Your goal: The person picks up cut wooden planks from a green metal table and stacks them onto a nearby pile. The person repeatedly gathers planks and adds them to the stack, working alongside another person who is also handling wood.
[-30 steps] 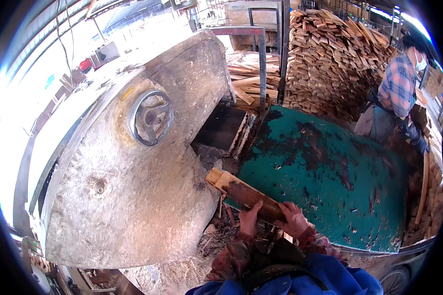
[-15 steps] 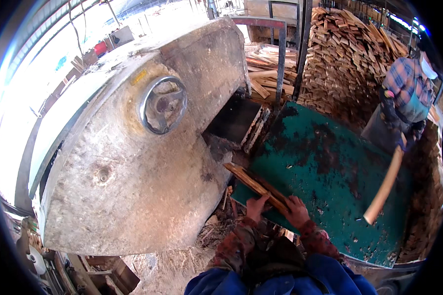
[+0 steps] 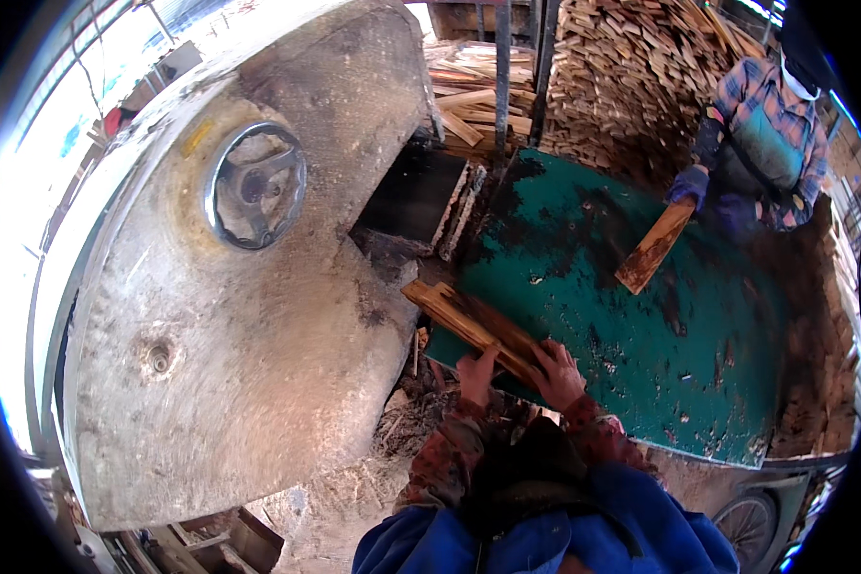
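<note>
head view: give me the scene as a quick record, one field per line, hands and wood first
left grip: on the wood, at its near-left edge
right grip: on the wood, towards its near end
wood: pale and dark faces, far end angled towards the machine housing
surface: green table, dark stains, scattered bits
left side: pale machine housing with metal handwheel
far right: co-worker holding a board over the green table
background: stacked wood pieces

Planks (image 3: 457, 318) at table (image 3: 564, 306); machine (image 3: 244, 335) left, stack (image 3: 607, 96) behind.
</note>
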{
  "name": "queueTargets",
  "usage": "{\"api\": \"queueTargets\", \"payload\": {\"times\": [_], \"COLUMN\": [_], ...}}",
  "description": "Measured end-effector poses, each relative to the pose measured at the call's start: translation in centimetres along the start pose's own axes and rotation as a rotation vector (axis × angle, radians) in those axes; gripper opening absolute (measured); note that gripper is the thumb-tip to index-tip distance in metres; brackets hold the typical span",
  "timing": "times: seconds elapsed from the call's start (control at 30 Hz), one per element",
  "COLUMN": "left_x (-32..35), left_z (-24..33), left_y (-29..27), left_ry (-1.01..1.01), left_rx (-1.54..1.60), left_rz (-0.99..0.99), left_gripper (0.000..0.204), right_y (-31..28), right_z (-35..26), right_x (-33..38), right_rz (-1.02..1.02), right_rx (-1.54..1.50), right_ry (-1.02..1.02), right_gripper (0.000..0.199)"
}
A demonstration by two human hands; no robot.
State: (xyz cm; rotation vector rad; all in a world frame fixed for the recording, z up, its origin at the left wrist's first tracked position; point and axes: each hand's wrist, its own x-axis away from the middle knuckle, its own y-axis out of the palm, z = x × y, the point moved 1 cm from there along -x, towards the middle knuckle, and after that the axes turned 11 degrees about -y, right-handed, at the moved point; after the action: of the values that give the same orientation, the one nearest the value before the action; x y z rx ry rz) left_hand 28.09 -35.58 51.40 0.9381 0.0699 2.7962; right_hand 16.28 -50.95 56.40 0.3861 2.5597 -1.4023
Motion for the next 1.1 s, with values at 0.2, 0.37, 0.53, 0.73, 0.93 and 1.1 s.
{"api": "queueTargets", "payload": {"times": [0.2, 0.37, 0.53, 0.73, 0.93, 1.1], "left_x": [-0.7, 0.9, 1.4, 1.3, 1.1, 0.7], "left_z": [-0.8, 1.0, 1.8, 1.8, 1.8, 1.5], "left_y": [0.0, 1.4, 1.3, 0.9, 0.9, 1.0], "left_ry": [-0.005, -0.045, -0.084, -0.1, -0.111, -0.09], "left_rx": [0.181, 0.258, 0.214, 0.176, 0.154, 0.172], "left_rz": [-0.092, -0.126, -0.121, -0.138, -0.132, -0.119], "left_gripper": [0.037, 0.039, 0.052, 0.049, 0.049, 0.05], "right_y": [0.5, 0.3, 0.9, 0.3, 0.7, 0.6], "right_z": [0.2, 0.5, 0.7, -0.2, 0.1, 0.0], "right_x": [0.1, 0.1, 0.2, -0.1, 0.1, 0.0], "right_rz": [-0.099, -0.09, -0.062, -0.074, -0.045, -0.062], "right_rx": [0.104, 0.096, 0.103, 0.103, 0.115, 0.113], "right_ry": [0.101, 0.104, 0.094, 0.111, 0.092, 0.092], "right_gripper": [0.05, 0.054, 0.052, 0.053, 0.052, 0.052]}}
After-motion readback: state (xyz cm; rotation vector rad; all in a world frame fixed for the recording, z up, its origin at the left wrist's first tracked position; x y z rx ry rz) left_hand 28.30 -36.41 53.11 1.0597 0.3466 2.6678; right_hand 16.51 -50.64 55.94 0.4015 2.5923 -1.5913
